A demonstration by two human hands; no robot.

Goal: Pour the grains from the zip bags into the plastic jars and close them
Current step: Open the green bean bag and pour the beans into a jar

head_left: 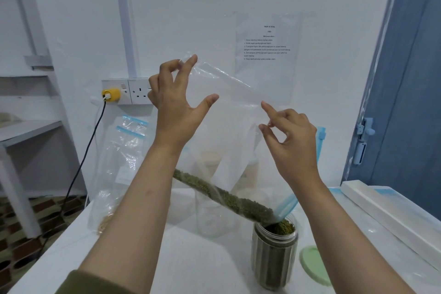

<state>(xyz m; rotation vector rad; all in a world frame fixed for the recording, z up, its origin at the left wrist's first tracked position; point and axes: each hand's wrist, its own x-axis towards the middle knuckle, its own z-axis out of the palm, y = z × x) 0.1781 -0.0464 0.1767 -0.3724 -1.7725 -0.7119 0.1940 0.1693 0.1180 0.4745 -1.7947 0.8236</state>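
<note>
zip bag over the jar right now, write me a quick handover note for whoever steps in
Left hand pinches the raised bottom corner of the zip bag; right hand pinches its right edge.
The bag's blue zip mouth sits in the open jar, green grains sliding along the lower fold.
Done: jar nearly full.
Left: empty the last grains, fit the green lid lying right of the jar. An empty jar and another bag holding some grains wait behind.
</note>
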